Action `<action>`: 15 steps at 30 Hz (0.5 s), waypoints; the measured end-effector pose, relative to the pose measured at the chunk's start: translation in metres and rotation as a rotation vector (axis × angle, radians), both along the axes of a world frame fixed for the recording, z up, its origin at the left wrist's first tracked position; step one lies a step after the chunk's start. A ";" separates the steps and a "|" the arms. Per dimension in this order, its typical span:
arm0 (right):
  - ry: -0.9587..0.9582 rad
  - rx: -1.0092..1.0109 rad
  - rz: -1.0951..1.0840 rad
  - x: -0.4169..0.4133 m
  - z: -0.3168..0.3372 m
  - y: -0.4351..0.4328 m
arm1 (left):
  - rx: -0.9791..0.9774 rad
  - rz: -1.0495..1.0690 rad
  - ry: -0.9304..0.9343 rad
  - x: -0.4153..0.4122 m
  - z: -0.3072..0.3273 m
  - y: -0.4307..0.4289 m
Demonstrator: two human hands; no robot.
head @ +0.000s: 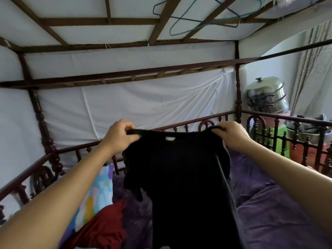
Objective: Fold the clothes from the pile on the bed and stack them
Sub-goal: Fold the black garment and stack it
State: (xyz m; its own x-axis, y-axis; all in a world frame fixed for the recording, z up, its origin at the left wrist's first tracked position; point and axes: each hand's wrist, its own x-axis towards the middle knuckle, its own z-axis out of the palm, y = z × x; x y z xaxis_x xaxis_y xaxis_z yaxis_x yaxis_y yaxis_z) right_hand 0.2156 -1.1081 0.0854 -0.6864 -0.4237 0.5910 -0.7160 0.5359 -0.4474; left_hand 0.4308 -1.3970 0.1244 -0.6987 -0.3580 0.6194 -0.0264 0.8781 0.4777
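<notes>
- I see the black shirt (179,177) held up in the air in front of me, above the bed, hanging straight down out of the bottom of the view.
- A small pale tag (169,138) sits just inside its neckline; I cannot read any writing on it.
- The cloth looks soft and matte, bunched at the left sleeve, with one long crease down the right side.
- The left hand (119,135) has its fingers curled tightly round the left shoulder seam.
- The right hand (231,134) pinches the right shoulder the same way, level with the left.
- Below lies a plush purple blanket (269,203).
- At lower left lie a crumpled red garment (106,229) and a pastel patterned pillow (99,191).
- A dark turned-wood bed rail (287,119) runs round the bed, and shiny steel pots (267,96) are stacked beyond it.
</notes>
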 end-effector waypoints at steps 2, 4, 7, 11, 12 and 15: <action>-0.334 -0.292 0.130 0.001 0.011 -0.012 | 0.281 -0.067 0.137 -0.003 0.005 0.004; -0.491 -0.489 0.198 0.006 0.021 -0.024 | 0.266 -0.050 0.203 -0.009 0.007 0.006; -0.319 -0.498 0.176 0.018 0.029 -0.030 | 0.060 0.034 0.187 -0.003 0.016 0.002; -0.289 -0.153 0.381 0.032 0.033 -0.008 | -0.270 0.255 0.003 0.024 0.034 -0.023; -0.324 -0.001 0.403 0.033 0.033 -0.003 | -0.287 0.294 -0.041 0.027 0.035 -0.026; -0.367 0.358 0.313 0.032 0.023 0.000 | -0.121 0.178 -0.080 0.027 0.037 -0.027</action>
State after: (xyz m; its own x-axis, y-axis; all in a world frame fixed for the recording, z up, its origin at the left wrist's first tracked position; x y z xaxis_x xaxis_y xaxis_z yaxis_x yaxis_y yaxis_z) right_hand 0.2472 -1.1080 0.1080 -0.6292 -0.7676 0.1216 -0.6968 0.4878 -0.5259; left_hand 0.4579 -1.4243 0.1614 -0.6795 -0.4065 0.6107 -0.2195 0.9070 0.3595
